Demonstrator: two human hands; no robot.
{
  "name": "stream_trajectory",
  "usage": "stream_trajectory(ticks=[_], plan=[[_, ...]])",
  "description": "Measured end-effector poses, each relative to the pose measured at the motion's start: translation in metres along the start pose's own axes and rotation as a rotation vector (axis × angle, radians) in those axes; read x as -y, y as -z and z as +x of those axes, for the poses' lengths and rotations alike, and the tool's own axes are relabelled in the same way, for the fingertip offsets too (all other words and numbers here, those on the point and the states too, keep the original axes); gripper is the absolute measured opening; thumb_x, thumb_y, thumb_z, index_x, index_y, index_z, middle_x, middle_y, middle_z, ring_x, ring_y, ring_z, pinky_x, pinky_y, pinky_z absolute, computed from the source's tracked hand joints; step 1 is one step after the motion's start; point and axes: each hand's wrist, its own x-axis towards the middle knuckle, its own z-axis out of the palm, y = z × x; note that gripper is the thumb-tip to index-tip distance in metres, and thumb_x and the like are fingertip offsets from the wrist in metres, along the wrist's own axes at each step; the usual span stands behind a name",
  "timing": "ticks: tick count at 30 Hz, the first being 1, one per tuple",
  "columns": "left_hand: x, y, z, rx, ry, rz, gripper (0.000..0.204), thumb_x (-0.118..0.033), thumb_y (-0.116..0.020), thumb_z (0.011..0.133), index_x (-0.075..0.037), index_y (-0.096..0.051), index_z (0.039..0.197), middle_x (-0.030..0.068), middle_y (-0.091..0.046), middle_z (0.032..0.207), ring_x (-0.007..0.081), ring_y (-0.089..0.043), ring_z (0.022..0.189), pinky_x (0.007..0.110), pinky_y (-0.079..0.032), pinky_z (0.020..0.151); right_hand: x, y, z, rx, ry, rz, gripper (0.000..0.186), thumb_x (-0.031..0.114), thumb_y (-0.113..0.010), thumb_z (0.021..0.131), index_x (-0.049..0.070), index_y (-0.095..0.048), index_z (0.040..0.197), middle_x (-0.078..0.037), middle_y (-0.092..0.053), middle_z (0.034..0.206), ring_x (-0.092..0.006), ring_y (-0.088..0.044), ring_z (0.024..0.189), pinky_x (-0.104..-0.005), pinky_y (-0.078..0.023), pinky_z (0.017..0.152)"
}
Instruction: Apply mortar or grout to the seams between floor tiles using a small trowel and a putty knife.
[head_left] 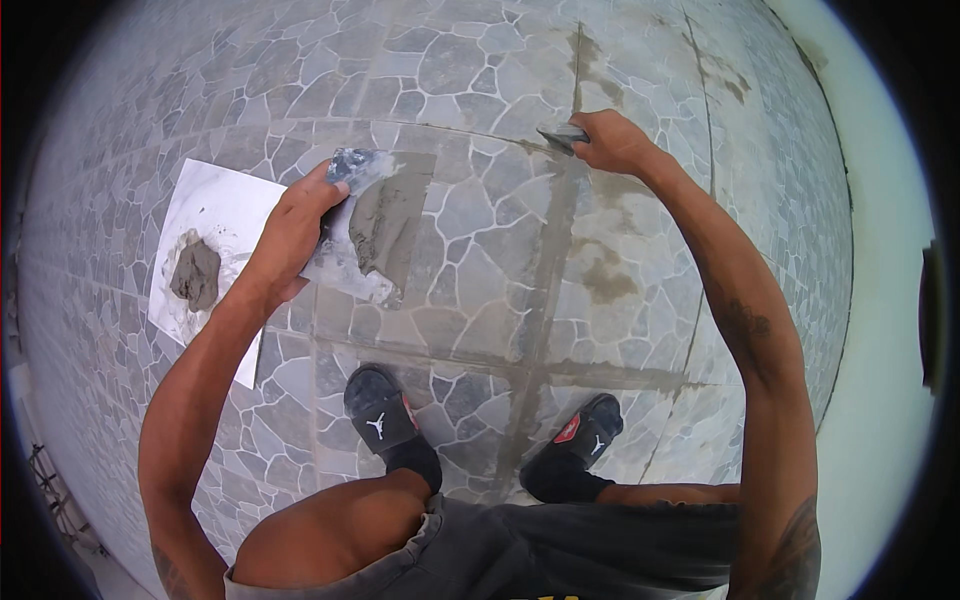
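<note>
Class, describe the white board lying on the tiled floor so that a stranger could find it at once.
Start from the stone-patterned tile floor. Left of the left hand lies a flat white board. Unlike the grey tiles around it, it is plain white and carries a dark lump of wet mortar.

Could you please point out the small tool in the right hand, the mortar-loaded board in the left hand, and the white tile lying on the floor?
small tool [560, 136]: head view, on its flat grey blade.
mortar-loaded board [385, 220]: head view, on the grey mortar patch.
white tile [220, 195]: head view, on its bare upper part.
</note>
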Motion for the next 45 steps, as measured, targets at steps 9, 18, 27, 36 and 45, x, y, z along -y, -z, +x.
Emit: stream_trajectory(ticks=[9,18,27,36,45], plan=[[0.078,-0.001,-0.033,-0.203,0.124,-0.161,0.042,-0.015,-0.044,0.095,0.001,-0.046,0.134,0.0076,-0.061,0.112,0.0123,-0.058,0.098,0.027,-0.047,0.087,0.021,-0.138,0.006,-0.250,0.082,-0.521,0.018,0.009,-0.061,0.078,-0.001,-0.060,0.093,-0.018,-0.063,0.097,-0.0354,-0.061,0.095,-0.0406,-0.056,0.075],[0.089,-0.013,-0.015,-0.242,0.185,-0.269,0.043,-0.014,-0.044,0.094,0.001,-0.045,0.134,0.0081,-0.061,0.115,0.0122,-0.058,0.098,0.026,-0.047,0.087,0.020,-0.104,0.028,-0.192,-0.003,-0.161,0.025,0.009,-0.064,0.074,-0.003,-0.059,0.095,-0.018,-0.056,0.095,-0.0350,-0.055,0.097,-0.0473,-0.048,0.079],[0.103,-0.015,-0.016,-0.213,0.192,-0.315,0.043,-0.013,-0.044,0.094,0.001,-0.046,0.135,0.0079,-0.060,0.117,0.0135,-0.057,0.103,0.027,-0.044,0.092,0.064,-0.108,0.035,-0.053,0.026,-0.108,0.020,0.006,-0.061,0.075,-0.004,-0.058,0.091,-0.018,-0.055,0.090,-0.0319,-0.052,0.088,-0.0393,-0.047,0.080],[0.098,-0.021,-0.015,-0.153,0.156,-0.309,0.043,-0.012,-0.044,0.094,0.001,-0.045,0.135,0.0084,-0.060,0.118,0.0135,-0.057,0.103,0.027,-0.044,0.093,0.073,-0.113,0.047,-0.164,0.116,-0.200,0.023,0.008,-0.065,0.072,-0.004,-0.061,0.091,-0.021,-0.058,0.095,-0.0350,-0.057,0.095,-0.0374,-0.055,0.073],[0.107,-0.018,-0.021,-0.178,0.181,-0.284,0.050,-0.014,-0.043,0.091,0.003,-0.043,0.138,0.0099,-0.057,0.125,0.0153,-0.056,0.110,0.027,-0.042,0.097,-0.035,-0.086,0.026,-0.107,-0.375,-0.123,0.032,0.025,-0.060,0.077,-0.005,-0.062,0.087,-0.026,-0.065,0.084,-0.0405,-0.065,0.079,-0.0484,-0.052,0.073]])
